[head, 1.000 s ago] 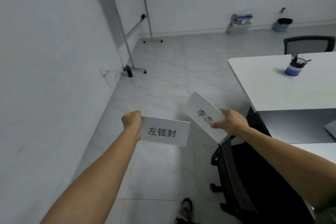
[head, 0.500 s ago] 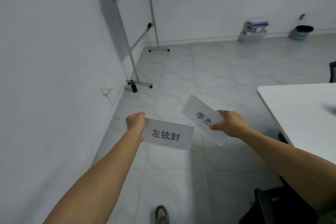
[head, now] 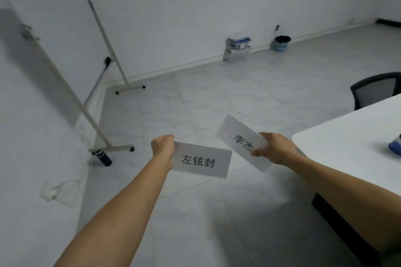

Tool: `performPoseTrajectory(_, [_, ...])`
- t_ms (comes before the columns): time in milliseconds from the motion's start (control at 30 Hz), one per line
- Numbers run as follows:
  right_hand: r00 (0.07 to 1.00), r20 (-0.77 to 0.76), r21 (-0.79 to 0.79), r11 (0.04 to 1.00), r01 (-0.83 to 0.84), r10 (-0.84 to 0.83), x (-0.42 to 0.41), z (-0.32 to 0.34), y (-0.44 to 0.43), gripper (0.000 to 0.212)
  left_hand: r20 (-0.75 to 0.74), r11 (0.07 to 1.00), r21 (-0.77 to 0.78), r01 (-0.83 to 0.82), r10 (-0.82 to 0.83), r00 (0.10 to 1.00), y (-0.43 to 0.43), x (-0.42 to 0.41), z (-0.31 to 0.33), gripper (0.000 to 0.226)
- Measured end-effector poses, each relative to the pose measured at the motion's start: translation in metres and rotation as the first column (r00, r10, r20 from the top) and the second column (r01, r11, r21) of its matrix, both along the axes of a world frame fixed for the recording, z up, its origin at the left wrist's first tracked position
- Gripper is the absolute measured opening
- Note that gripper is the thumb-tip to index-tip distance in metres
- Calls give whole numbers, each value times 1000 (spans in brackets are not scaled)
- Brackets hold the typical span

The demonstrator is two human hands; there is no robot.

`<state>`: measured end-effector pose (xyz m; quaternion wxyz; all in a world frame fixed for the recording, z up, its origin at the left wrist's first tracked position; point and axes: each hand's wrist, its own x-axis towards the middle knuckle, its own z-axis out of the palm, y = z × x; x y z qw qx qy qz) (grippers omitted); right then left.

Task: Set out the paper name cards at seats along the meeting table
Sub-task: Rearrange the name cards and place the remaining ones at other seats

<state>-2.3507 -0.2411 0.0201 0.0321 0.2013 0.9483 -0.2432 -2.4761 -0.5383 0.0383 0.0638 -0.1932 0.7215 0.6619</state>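
Observation:
My left hand [head: 162,147] grips the left end of a white paper name card [head: 201,161] printed with three dark characters, held flat over the tiled floor. In my right hand [head: 275,149] is a second white name card [head: 238,141] with two characters, tilted up to the left, its lower corner just right of the first card. Both cards hang in the air left of the white meeting table [head: 347,149], whose rounded corner lies just right of my right hand.
A blue cup [head: 396,147] stands on the table at the right edge. A black mesh chair [head: 375,90] sits behind the table. A whiteboard on a wheeled stand [head: 65,50] leans by the left wall, a dark bottle [head: 104,157] at its foot. Far wall: paper stack [head: 237,49], bin [head: 281,43].
The view has swung left and up along the table: the near black chair dropped out of sight, the far chair and whiteboard came in. Both hands still hold their cards the same way.

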Motion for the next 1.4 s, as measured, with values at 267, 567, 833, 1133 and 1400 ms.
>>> performPoseTrajectory(267, [974, -18, -19, 974, 227, -228, -103, -25, 136, 45, 9, 974, -6, 226, -226, 974, 169, -171, -24, 15])
performPoseTrajectory(567, [857, 3, -37, 856, 515, -516, -211, -29, 318, 41, 48, 894, -18, 447, -446, 894, 397, -340, -9, 23])
performPoseTrajectory(833, [750, 25, -19, 750, 662, -661, -265, -36, 415, 44, 52, 760, -6, 650, -649, 759, 549, -442, -17, 15])
performPoseTrajectory(1133, [465, -1, -31, 465, 885, -885, -294, -32, 506, 50, 56, 477, -21, 879, -877, 477, 766, -511, -9, 13])
performPoseTrajectory(1400, [160, 9, -21, 160, 987, -987, -230, -42, 583, 43, 125, 168, 27, 985, -979, 164, 949, -441, -22, 11])
